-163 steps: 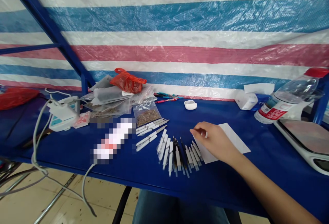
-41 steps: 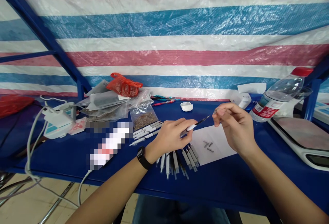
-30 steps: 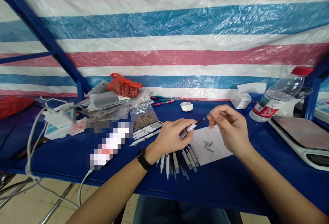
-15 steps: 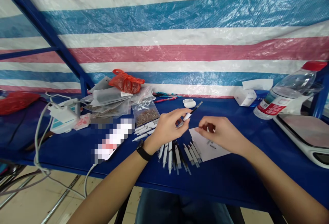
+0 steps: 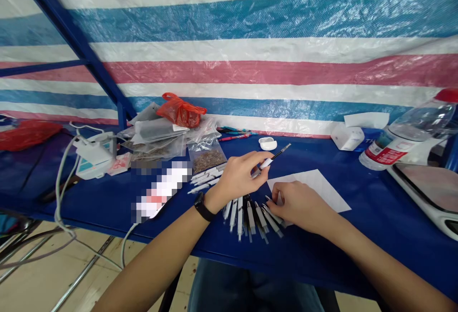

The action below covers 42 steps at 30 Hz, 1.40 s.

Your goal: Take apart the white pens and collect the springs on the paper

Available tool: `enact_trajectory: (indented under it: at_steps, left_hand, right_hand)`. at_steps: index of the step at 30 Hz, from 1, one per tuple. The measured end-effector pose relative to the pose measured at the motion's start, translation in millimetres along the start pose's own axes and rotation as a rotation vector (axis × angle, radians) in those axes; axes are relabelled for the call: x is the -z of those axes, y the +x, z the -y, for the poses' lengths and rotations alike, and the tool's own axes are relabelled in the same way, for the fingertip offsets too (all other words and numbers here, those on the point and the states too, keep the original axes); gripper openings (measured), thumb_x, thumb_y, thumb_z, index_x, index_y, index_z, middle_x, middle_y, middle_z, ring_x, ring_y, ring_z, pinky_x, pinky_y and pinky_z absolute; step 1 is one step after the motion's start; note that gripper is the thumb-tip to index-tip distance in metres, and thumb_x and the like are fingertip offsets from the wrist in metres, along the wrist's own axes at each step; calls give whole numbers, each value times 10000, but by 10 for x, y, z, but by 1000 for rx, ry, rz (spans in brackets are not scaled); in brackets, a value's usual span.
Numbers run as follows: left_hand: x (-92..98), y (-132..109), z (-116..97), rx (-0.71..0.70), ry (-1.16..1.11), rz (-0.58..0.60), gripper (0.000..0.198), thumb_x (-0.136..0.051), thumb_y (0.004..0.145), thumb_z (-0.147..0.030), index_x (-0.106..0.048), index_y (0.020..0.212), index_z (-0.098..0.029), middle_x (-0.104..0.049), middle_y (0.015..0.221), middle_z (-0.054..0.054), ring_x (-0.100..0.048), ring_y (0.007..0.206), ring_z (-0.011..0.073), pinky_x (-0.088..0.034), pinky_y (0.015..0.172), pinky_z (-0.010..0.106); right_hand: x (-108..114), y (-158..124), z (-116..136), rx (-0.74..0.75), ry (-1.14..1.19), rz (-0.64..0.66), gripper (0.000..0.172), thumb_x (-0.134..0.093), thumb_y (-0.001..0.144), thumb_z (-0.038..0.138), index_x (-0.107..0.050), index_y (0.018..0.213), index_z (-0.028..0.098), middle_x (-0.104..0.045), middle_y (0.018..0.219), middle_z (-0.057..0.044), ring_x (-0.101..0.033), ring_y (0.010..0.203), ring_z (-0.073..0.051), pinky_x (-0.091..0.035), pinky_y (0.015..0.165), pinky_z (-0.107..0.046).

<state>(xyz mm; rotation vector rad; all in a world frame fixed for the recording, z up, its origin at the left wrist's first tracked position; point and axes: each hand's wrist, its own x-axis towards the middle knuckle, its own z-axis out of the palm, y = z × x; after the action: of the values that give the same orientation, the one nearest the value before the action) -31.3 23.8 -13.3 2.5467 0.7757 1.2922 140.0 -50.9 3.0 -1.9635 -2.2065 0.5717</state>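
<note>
My left hand, with a dark band at the wrist, pinches a pen part: a short white barrel piece with a dark, clear-ended refill pointing up and right. To its right and lower, my right hand has its fingers curled together at the tips of several white pen barrels fanned out on the table. Whether those fingertips grip a barrel is hidden. More white pens lie below my left hand, and another bundle of pens lies at its left.
A sheet of white paper lies partly under my right hand. Behind are an earbud case, plastic bags, a red bag and a bag of small brown bits. A phone is left; a bottle and scale are right.
My right hand has moved down from above the paper to the fanned pen barrels. My left hand keeps hold of the pen part. The view has shifted slightly.
</note>
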Motion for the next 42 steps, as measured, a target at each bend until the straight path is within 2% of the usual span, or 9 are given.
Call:
enact_trajectory:
  at_steps: [3,5,11,15,27,31,35,39,42]
  left_hand:
    - [-4,-4,6,2,10,16,255,-530,958,-213,-687,1160,-210,-710,826,-5,-628,607,88,-502,594,200]
    - [-10,-6,11,-5,9,12,255,-529,957,-217,-686,1158,-208,-713,828,-3,-625,602,87,-501,594,200]
    - [-30,-12,24,-27,8,-7,245,-527,962,-244,-690,1139,-203,-725,830,2,-608,579,83,-490,580,197]
    - [-31,-14,10,-43,28,34,252,-520,962,-236,-692,1144,-208,-725,811,-1,-607,573,86,-478,574,202]
    - [-19,-21,-40,-123,49,77,259,-489,975,-207,-679,1151,-204,-736,822,-8,-640,600,84,-461,549,190]
    - [-25,-19,-31,-151,70,63,266,-491,1005,-217,-667,1205,-209,-754,864,-14,-646,596,82,-480,562,198]
    - [-28,-13,-17,-160,116,76,301,-497,1065,-275,-603,1336,-197,-775,941,8,-691,698,113,-547,682,240]
    - [-51,-6,-7,-161,131,22,226,-516,1075,-313,-681,1168,-189,-775,932,39,-689,784,159,-556,769,306]
    - [-78,-11,2,-128,78,-23,228,-500,1080,-307,-688,1141,-192,-769,964,49,-690,841,169,-560,775,304]
  right_hand:
    - [21,2,11,-5,88,-7,181,-637,808,277,-574,649,218,-647,619,-27,-596,607,-202,-325,555,-301]
    - [71,12,-23,0,238,-85,148,-632,777,294,-593,655,220,-611,587,-7,-564,557,-182,-338,538,-301]
    - [351,5,-233,101,900,-678,157,-675,734,356,-571,754,240,-628,576,9,-535,467,-151,-398,469,-289]
    - [443,-24,-310,182,1085,-874,111,-713,785,300,-616,765,249,-710,634,-11,-590,476,-154,-459,496,-301]
    - [420,4,-327,231,1093,-842,149,-767,811,343,-671,771,237,-732,670,-12,-604,485,-146,-495,497,-296]
    - [404,16,-307,269,1010,-747,160,-770,808,346,-663,785,229,-716,656,-4,-619,496,-140,-506,499,-280]
    - [359,15,-283,290,898,-611,150,-748,836,347,-664,820,224,-704,666,0,-657,542,-141,-549,553,-274]
    - [331,6,-312,281,812,-616,198,-747,866,411,-672,870,228,-701,705,-7,-695,600,-165,-579,604,-297]
    - [344,-3,-337,280,747,-627,270,-768,850,481,-693,883,224,-709,758,-22,-708,624,-178,-585,632,-316]
